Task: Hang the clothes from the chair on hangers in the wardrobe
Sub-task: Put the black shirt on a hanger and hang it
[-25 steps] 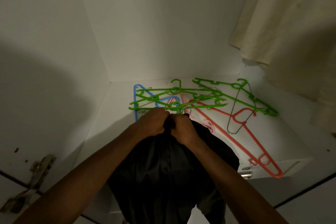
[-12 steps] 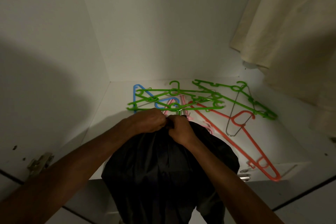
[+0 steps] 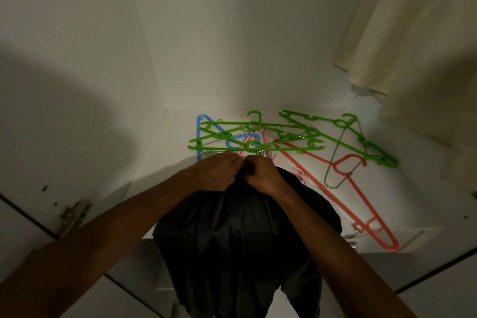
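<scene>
A black shirt (image 3: 242, 248) hangs below my hands, over the front edge of the white wardrobe shelf (image 3: 165, 162). My left hand (image 3: 219, 173) and my right hand (image 3: 263, 174) meet at its collar, and both pinch the fabric at the top with curled fingers. A hanger inside the shirt is hidden; a thin metal bit shows just above my right hand. Behind my hands lies a pile of loose hangers: green ones (image 3: 258, 137), a blue one (image 3: 198, 131), a pink one (image 3: 265, 139), an orange one (image 3: 361, 204) and a wire one (image 3: 340, 160).
A cream garment (image 3: 418, 33) hangs at the upper right inside the wardrobe. White walls close the left and back. A metal door hinge (image 3: 73, 214) sits at the lower left, and a small latch (image 3: 352, 237) at the shelf's front edge.
Both hands stay together at the shirt's collar, with only small finger movement. The view has shifted slightly.
</scene>
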{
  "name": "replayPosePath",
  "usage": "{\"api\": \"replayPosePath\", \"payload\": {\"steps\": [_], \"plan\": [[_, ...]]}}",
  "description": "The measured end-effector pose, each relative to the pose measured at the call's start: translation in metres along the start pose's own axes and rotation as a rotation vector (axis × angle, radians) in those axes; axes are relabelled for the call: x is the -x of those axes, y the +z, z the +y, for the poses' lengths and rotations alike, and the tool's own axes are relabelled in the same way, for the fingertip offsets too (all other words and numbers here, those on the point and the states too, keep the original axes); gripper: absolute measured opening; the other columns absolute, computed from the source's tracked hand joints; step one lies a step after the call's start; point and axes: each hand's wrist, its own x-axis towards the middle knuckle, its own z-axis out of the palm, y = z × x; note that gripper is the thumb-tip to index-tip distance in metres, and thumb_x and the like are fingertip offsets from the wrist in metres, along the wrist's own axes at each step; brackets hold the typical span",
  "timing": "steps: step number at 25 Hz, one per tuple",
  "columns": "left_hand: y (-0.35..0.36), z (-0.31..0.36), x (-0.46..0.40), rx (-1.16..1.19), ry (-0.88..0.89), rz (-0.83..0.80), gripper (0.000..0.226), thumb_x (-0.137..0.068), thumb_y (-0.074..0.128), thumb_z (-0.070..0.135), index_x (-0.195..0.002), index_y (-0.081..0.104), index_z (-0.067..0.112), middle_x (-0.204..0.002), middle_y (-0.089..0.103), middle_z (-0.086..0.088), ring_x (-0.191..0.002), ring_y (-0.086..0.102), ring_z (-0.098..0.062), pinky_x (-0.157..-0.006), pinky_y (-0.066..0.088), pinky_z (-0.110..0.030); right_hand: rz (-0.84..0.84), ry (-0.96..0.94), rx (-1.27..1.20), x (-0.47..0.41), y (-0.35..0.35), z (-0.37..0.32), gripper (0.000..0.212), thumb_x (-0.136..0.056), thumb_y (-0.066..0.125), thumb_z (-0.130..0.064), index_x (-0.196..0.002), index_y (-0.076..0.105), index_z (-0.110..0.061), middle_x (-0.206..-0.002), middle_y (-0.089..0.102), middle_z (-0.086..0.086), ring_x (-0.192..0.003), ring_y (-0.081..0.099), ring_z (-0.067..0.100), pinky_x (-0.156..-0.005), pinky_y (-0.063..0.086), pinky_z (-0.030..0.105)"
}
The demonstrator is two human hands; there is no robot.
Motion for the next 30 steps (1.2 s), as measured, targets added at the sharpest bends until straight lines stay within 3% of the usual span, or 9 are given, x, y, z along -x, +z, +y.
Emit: {"api": "replayPosePath", "payload": {"steps": [4,6,8,11,13,17,20,24,30], "plan": [[-0.004,0.014,0.005,0.372,-0.553,0.203,0.026,-0.091,0.055,0.038,-0.079,0.063,0.016,-0.075,0.063,0.002,-0.069,0.057,-0.014,-0.067,0.051,-0.041,0.138,-0.060,-0.155,0.006,0.004,0.003,0.013,-0.071,0.075,0.000,-0.080,0.071,-0.009,-0.070,0.067,-0.002,-0.060,0.055,0.002,-0.059,0.043,0.021],[0.003,0.024,0.012,0.194,-0.830,0.447,0.032,-0.091,0.057,0.043,-0.074,0.061,0.016,-0.074,0.062,-0.002,-0.072,0.058,-0.021,-0.067,0.049,-0.043,0.142,-0.087,-0.164,0.008,0.003,0.002,0.018,-0.069,0.075,0.002,-0.083,0.074,-0.010,-0.072,0.069,-0.004,-0.061,0.059,0.000,-0.062,0.045,0.017],[0.009,0.031,0.021,0.023,-1.061,0.536,0.031,-0.083,0.066,0.048,-0.084,0.060,0.018,-0.083,0.062,-0.004,-0.082,0.060,-0.030,-0.071,0.047,-0.043,0.126,-0.088,-0.167,0.010,0.004,0.000,0.021,-0.070,0.074,0.003,-0.086,0.076,-0.010,-0.075,0.071,-0.003,-0.066,0.062,0.002,-0.065,0.047,0.016],[-0.003,0.035,0.017,0.282,-1.454,0.393,0.072,-0.065,0.078,0.068,-0.107,0.054,0.015,-0.101,0.067,-0.007,-0.093,0.067,-0.031,-0.076,0.055,-0.039,0.197,-0.109,-0.158,0.014,0.001,-0.003,0.016,-0.074,0.075,-0.004,-0.087,0.077,-0.011,-0.079,0.073,0.000,-0.072,0.065,0.008,-0.068,0.048,0.018],[-0.014,0.035,0.008,0.424,-1.586,0.257,0.086,-0.060,0.079,0.074,-0.113,0.055,0.011,-0.109,0.066,-0.007,-0.100,0.068,-0.031,-0.077,0.051,-0.034,0.372,-0.110,-0.113,0.015,0.001,-0.006,0.008,-0.079,0.076,-0.016,-0.087,0.077,-0.014,-0.080,0.072,0.001,-0.073,0.063,0.010,-0.069,0.048,0.024],[-0.024,0.020,0.006,0.573,-1.607,0.152,0.052,-0.064,0.079,0.052,-0.091,0.063,0.012,-0.099,0.071,-0.005,-0.089,0.070,-0.026,-0.074,0.057,-0.032,0.729,0.050,0.048,0.008,0.000,-0.003,0.018,-0.088,0.074,-0.024,-0.099,0.071,-0.010,-0.098,0.062,0.010,-0.091,0.059,0.027,-0.078,0.047,0.036],[-0.037,0.007,0.013,0.833,-1.611,0.152,0.042,-0.065,0.086,0.030,-0.088,0.059,0.010,-0.092,0.068,-0.009,-0.084,0.069,-0.025,-0.074,0.062,-0.036,0.657,0.279,0.262,-0.002,-0.004,0.009,0.035,-0.081,0.074,-0.024,-0.108,0.068,-0.003,-0.114,0.061,0.021,-0.108,0.053,0.039,-0.093,0.041,0.044],[-0.052,-0.003,0.027,1.244,-1.617,0.187,0.028,-0.071,0.079,-0.008,-0.093,0.062,-0.006,-0.086,0.064,-0.019,-0.063,0.064,-0.024,-0.048,0.055,-0.027,0.553,0.302,0.279,-0.003,-0.002,0.006,0.011,-0.074,0.068,-0.008,-0.084,0.073,-0.005,-0.094,0.065,0.022,-0.095,0.058,0.042,-0.085,0.045,0.044],[-0.045,-0.007,0.030,0.741,-1.554,0.177,0.021,-0.072,0.080,0.006,-0.080,0.060,0.005,-0.083,0.063,-0.009,-0.075,0.060,-0.021,-0.060,0.046,-0.025,0.490,0.386,0.147,-0.002,-0.014,-0.003,0.018,-0.075,0.065,-0.007,-0.093,0.065,-0.005,-0.097,0.068,0.018,-0.095,0.064,0.039,-0.074,0.049,0.039]]}}
